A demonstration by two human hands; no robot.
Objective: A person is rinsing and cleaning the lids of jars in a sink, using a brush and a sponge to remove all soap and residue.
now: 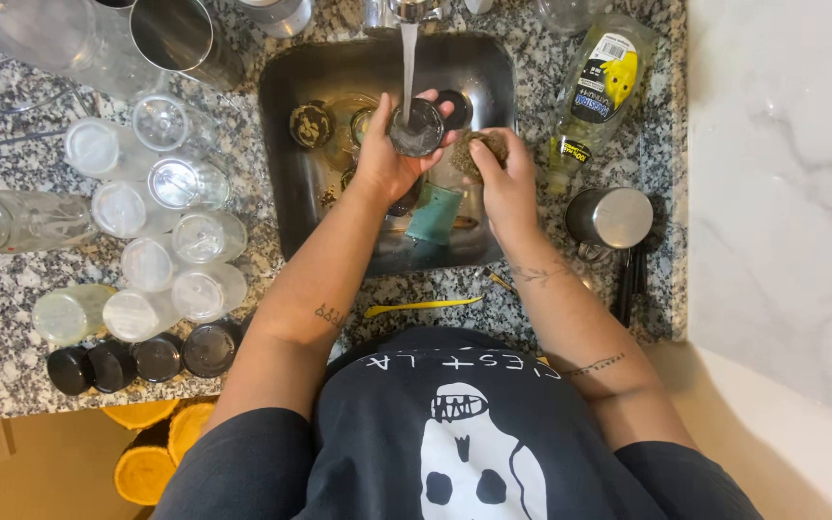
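Glass jar [417,127] under tap, left hand [384,154] fingers wrapped round it | right hand [503,183] fingers pinching scrub pad [481,150] at 3 o'clock | risk: wet jar may slip into steel sink [286,144]

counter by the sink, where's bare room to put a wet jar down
Bare granite shows left of the upturned jars, below the lying bottle. A thin strip runs along the sink's front edge around the yellow tool. Crowded: the jar cluster, the black lids, and the right side with soap bottle and metal cup.
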